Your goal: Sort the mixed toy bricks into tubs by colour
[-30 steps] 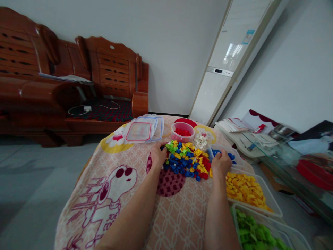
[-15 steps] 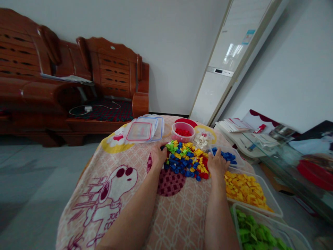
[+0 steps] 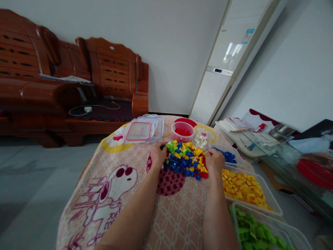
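A mixed pile of plastic toy bricks (image 3: 186, 161) in blue, yellow, green and red lies on the table. At its left edge is my left hand (image 3: 157, 157), its thumb and fingers closed around a dark blue brick (image 3: 162, 147). My right hand (image 3: 215, 161) is at the pile's right edge, beside yellow and red pieces. Its fingers are curled together and their tips partly hidden, so what they pinch cannot be made out. Just beyond this hand is a clear box of blue bricks (image 3: 227, 156).
A box of yellow bricks (image 3: 246, 189) and a box of green bricks (image 3: 256, 232) stand at the right. Behind the pile are a round tub (image 3: 182, 136) with red bricks, white bricks (image 3: 201, 140) and stacked lids (image 3: 139, 131). A glass table (image 3: 281, 156) stands farther right.
My right hand has moved left from over the blue-brick box to the pile's right edge, and its spread fingers have curled in. My left hand stays nearly in place.
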The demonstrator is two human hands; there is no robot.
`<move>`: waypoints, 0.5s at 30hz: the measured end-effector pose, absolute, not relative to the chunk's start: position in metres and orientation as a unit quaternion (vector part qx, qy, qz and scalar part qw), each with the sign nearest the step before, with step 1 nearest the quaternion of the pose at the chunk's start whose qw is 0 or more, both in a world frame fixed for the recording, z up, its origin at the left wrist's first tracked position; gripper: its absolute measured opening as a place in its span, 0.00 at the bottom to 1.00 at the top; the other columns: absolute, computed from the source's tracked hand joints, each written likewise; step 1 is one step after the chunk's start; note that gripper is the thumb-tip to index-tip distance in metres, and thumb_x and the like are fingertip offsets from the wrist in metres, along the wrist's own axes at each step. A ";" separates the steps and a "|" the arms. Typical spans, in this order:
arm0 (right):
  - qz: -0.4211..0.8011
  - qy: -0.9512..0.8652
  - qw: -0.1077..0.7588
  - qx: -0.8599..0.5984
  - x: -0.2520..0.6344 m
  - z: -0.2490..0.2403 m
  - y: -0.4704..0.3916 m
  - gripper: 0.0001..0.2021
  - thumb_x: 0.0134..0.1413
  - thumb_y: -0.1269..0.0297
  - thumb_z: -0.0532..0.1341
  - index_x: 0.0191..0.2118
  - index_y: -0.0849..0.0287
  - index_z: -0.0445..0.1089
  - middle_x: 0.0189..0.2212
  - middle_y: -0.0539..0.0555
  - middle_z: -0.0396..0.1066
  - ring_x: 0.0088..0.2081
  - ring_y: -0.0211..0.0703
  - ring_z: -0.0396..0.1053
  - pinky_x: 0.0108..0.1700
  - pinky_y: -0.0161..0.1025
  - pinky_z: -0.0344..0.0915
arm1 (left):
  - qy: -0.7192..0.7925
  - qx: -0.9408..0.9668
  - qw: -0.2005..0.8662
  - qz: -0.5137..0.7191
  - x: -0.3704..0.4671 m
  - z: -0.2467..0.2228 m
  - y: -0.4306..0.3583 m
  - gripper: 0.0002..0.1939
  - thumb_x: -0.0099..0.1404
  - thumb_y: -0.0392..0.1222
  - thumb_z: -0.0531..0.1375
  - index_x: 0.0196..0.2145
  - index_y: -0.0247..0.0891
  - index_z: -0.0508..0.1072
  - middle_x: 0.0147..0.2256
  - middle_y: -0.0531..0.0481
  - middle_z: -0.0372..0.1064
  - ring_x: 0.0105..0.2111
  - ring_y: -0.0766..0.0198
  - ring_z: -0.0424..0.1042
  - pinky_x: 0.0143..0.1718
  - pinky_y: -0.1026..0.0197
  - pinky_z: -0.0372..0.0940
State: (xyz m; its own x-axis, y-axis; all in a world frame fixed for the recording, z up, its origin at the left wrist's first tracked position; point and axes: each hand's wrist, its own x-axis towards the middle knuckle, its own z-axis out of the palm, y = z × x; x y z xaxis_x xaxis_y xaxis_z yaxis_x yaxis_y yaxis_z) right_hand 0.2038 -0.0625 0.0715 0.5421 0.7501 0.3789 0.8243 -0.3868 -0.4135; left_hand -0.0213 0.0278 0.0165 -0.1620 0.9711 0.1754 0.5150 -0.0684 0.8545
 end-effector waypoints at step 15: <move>0.009 -0.588 0.163 -0.792 0.161 0.048 -0.046 0.14 0.58 0.62 0.60 0.49 0.56 0.73 0.41 0.55 0.77 0.44 0.44 0.72 0.45 0.36 0.61 | 0.629 0.589 0.266 0.432 -0.020 0.015 0.029 0.17 0.59 0.35 0.58 0.45 0.41 0.79 0.43 0.48 0.77 0.43 0.59 0.74 0.48 0.58 0.66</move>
State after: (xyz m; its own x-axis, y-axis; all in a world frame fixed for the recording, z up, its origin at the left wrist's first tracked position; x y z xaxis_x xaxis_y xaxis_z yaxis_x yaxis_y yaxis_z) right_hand 0.1611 -0.0462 0.0477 0.3080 0.9347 0.1773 0.9286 -0.2548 -0.2698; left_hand -0.0203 0.0289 0.0154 -0.1640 0.9708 0.1752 0.5108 -0.0684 0.8570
